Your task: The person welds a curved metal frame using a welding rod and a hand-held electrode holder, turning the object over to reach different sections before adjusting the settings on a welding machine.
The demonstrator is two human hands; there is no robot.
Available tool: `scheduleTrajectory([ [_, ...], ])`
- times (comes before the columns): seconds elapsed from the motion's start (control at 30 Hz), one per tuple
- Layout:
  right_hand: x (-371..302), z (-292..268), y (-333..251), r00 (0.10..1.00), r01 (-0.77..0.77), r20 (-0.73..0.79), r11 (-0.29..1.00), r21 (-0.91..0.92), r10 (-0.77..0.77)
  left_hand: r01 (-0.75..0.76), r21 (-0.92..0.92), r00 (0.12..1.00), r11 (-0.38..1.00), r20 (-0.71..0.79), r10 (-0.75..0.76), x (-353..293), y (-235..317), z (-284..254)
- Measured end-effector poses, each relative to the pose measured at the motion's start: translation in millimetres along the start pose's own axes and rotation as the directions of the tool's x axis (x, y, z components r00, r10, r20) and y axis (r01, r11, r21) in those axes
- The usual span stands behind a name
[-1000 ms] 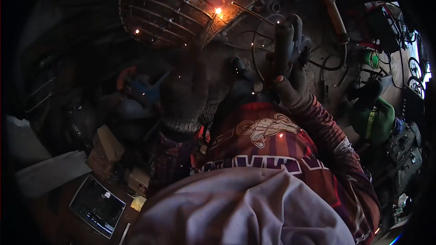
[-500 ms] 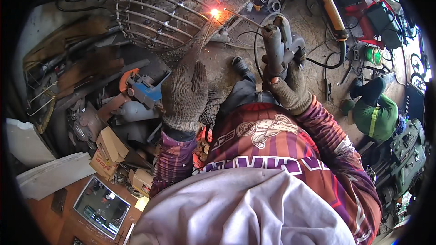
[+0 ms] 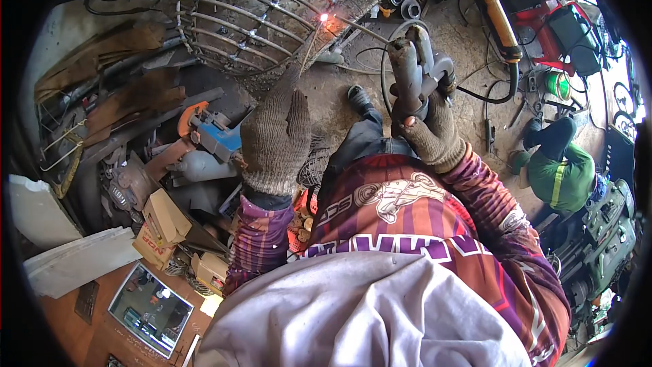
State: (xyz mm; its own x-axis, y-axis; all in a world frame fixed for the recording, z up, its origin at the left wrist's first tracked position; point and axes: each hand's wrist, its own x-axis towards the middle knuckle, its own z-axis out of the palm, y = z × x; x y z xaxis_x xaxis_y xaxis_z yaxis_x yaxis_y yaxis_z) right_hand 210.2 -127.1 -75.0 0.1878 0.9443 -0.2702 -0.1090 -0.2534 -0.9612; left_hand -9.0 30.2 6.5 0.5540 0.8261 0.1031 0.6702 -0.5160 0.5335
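My left hand, in a brown knit glove, is closed at its fingertips on thin metal rods. Their far ends reach a small glowing red spot at the edge of a curved metal-rod cage. In my right hand, gloved alike with a fingertip poking through, is a grey welding electrode holder. From its jaws a welding electrode points up and left, its tip a little right of the glow. Bright weld beads dot the cage's crossings. My left fingertips are partly hidden.
An angle grinder lies at the upper right, near a red-and-black machine. Cables cross the floor. Another person in green crouches at the right. A blue tool, cardboard boxes and scrap crowd the left.
The bright orange glare at the cage's edge has shrunk to a small red glow, and the electrode tip shows apart from it. Both hands have barely moved.
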Motion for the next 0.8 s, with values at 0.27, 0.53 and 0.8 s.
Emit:
scheduleTrajectory([
  [0.27,2,0,-2,0.998,0.066,-0.017,0.995,-0.072,-0.068,-0.030,-0.002,0.999,1.000,-0.010,0.030,1,0,1],
  [0.53,3,-5,-11,0.991,0.130,0.028,0.980,-0.153,-0.127,0.004,0.008,1.000,1.000,0.019,-0.004,2,5,-4],
  [0.8,3,-5,-9,0.998,0.063,0.029,0.997,-0.044,-0.061,0.016,0.061,0.998,0.998,0.063,-0.020,10,18,-12],
])
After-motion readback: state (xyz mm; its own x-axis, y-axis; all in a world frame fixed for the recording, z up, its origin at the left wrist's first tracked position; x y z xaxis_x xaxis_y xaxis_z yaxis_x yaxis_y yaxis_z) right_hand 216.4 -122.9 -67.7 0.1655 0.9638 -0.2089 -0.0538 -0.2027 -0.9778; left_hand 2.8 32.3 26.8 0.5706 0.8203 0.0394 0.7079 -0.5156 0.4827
